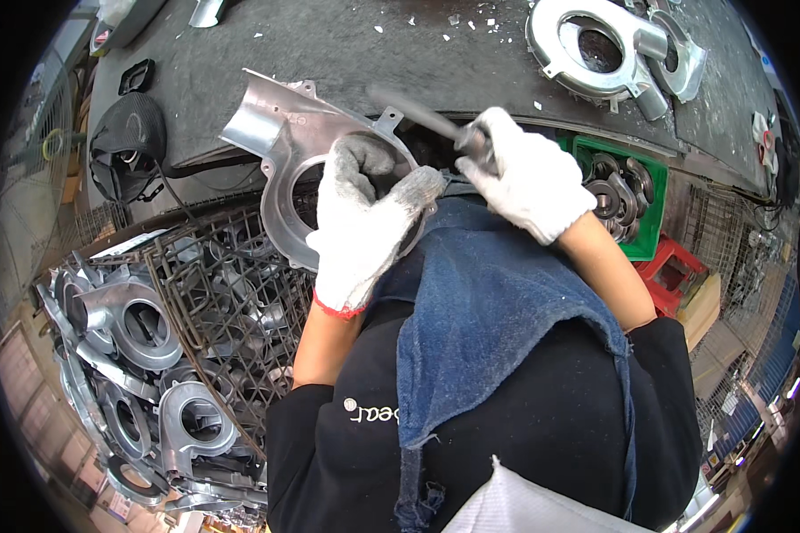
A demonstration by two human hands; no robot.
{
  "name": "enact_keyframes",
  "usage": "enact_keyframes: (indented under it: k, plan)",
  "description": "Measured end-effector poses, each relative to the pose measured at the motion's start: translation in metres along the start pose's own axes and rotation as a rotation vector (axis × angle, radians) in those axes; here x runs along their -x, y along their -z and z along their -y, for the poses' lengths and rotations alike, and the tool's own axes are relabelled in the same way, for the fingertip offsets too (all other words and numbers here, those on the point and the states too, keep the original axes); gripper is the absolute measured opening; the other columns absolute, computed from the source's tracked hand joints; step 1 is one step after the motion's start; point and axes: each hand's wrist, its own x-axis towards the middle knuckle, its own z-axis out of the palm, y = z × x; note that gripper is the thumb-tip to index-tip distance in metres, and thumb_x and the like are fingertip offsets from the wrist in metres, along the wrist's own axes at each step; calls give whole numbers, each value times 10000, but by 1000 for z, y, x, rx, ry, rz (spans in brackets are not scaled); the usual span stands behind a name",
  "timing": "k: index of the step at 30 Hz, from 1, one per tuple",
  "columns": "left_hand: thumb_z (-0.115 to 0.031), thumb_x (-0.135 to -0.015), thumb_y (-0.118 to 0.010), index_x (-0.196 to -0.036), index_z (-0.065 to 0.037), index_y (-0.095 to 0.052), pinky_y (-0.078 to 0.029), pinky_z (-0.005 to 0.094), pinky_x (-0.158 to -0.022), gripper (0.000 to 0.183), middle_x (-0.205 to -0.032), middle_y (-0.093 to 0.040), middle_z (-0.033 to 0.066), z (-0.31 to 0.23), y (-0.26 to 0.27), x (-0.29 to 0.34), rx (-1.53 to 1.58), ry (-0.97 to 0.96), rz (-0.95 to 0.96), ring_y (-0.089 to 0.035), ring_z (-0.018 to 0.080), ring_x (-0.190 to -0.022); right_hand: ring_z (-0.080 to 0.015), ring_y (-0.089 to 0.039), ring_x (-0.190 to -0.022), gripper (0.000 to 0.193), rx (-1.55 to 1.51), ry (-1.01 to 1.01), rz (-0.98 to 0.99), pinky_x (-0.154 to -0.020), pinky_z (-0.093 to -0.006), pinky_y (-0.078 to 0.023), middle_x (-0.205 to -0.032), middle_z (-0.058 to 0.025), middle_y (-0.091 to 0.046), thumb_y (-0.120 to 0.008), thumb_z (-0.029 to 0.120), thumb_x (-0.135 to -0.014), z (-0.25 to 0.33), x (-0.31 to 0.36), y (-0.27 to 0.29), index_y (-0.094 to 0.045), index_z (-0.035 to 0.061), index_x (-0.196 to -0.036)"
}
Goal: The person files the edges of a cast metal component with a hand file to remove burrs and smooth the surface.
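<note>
A silver cast-metal blower housing (318, 122), with a round opening and a flared outlet at its upper left, is tilted at the bench's near edge. My gloved left hand (354, 218) grips its ring, fingers curled over the inner rim and thumb toward the right side. To the right, my gloved right hand (529, 182) is closed round the dark handle of a long flat file-like tool (418, 114). The tool's blade is smeared by motion and points up and left, above the housing's right edge. Whether it touches the housing I cannot tell.
A dark bench (329, 44) carries metal scraps and more housings (556, 35) at the far right. Beside my right arm stand a green crate (653, 191) of metal parts and a red crate (671, 271). A wire basket (209, 338) and stacked housings (164, 333) are at left, below a black cap (129, 133).
</note>
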Motion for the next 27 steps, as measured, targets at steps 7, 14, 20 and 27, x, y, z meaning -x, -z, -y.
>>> enact_keyframes:
  k: [7,14,20,27]
  plan:
    - [-104,-726,-900,-897,-56,-547,-499,262,-624,395,-816,-587,24,-5,-1,-7,-449,-242,-129,-554,91,-674,-353,-737,-845,443,76,58,-9,-730,-456,-587,-943,-109,-749,-643,405,-958,21,8,7,-504,115,-1262]
    - [-105,-698,-907,-908,-26,-599,-529,282,-664,382,-822,-655,80,5,12,-2,-438,-486,-102,-628,141,-708,-407,-721,-880,476,51,34,39,-757,-497,-570,-982,-194,-730,-644,438,-951,5,2,19,-476,113,-1255]
    - [16,-685,-830,-948,-62,-448,-490,237,-642,470,-902,-609,61,-17,22,-6,-67,-146,43,-561,83,-733,-344,-736,-737,550,-263,-31,235,-725,-425,-573,-623,-87,-686,-678,500,-906,18,13,55,-501,137,-1281]
    - [18,-667,-827,-979,-76,-432,-477,253,-670,513,-948,-604,59,-20,21,-6,-17,-97,118,-545,97,-785,-224,-720,-576,511,-200,161,139,-642,-349,-555,-598,-55,-673,-740,389,-900,9,14,44,-530,141,-1295]
